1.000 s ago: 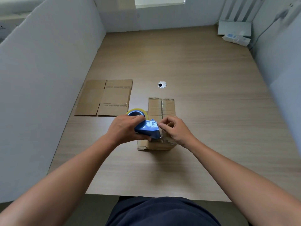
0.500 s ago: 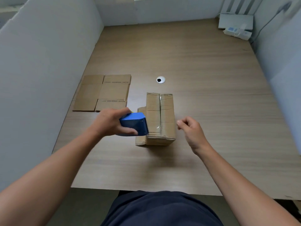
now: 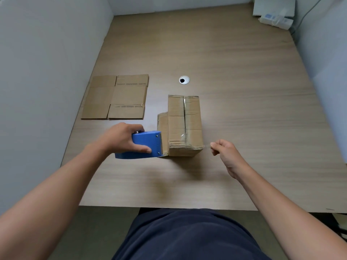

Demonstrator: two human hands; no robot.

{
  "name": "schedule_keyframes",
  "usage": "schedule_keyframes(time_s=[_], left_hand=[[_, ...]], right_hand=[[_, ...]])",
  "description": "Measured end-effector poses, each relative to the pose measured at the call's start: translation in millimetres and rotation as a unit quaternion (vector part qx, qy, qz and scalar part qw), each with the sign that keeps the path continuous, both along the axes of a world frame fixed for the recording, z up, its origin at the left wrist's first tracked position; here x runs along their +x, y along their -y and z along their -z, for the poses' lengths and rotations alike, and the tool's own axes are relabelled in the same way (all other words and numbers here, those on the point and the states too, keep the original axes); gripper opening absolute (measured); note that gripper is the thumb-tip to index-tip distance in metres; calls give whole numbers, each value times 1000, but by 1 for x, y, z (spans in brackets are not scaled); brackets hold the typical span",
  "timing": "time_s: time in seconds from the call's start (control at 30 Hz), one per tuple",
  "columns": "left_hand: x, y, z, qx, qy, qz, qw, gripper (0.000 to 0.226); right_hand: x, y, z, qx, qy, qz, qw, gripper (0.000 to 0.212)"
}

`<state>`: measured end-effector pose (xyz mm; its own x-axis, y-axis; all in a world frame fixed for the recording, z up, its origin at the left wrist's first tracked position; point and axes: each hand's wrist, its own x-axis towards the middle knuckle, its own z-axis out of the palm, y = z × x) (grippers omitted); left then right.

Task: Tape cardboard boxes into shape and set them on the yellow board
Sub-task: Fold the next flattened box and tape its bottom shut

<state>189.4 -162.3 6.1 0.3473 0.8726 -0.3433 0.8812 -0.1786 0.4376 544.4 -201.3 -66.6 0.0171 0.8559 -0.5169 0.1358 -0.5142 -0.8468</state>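
Note:
A folded-up cardboard box (image 3: 185, 124) stands in the middle of the wooden table (image 3: 244, 109), its top flaps closed with clear tape along the seam. My left hand (image 3: 122, 136) grips a blue tape dispenser (image 3: 145, 144) just left of the box's near end. My right hand (image 3: 224, 152) is to the right of the box's near corner, fingers curled, pinching the end of a clear tape strip (image 3: 206, 146) stretched across the box's near edge. A flat unfolded box blank (image 3: 116, 96) lies further left. No yellow board is in view.
White partition walls (image 3: 47, 72) close in the table on the left, back and right. A round cable grommet (image 3: 184, 80) sits behind the box. A white power strip and device (image 3: 274, 14) lie in the far right corner. My dark-clothed lap is below the table's near edge.
My hands have parted: the left hand carried the dispenser from on top of the box to its left side, and the right hand drew off to the right, pulling tape across.

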Motion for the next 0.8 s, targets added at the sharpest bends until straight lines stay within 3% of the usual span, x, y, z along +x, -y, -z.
schedule_keyframes(time_s=[0.27,0.5,0.7,0.8], left_hand=[[0,-2,10,-17,-44,-4,999,92],[2,-1,27,-17,-109,-4,994,78],[7,-1,34,-12,-125,-13,992,71],[6,-1,36,-7,-127,-23,992,79]], right_hand=[[-4,3,18,-13,30,-22,999,28],[-25,2,32,57,148,-78,984,33],[-39,2,42,58,140,-50,987,30],[-41,1,55,-16,159,-83,984,45]])
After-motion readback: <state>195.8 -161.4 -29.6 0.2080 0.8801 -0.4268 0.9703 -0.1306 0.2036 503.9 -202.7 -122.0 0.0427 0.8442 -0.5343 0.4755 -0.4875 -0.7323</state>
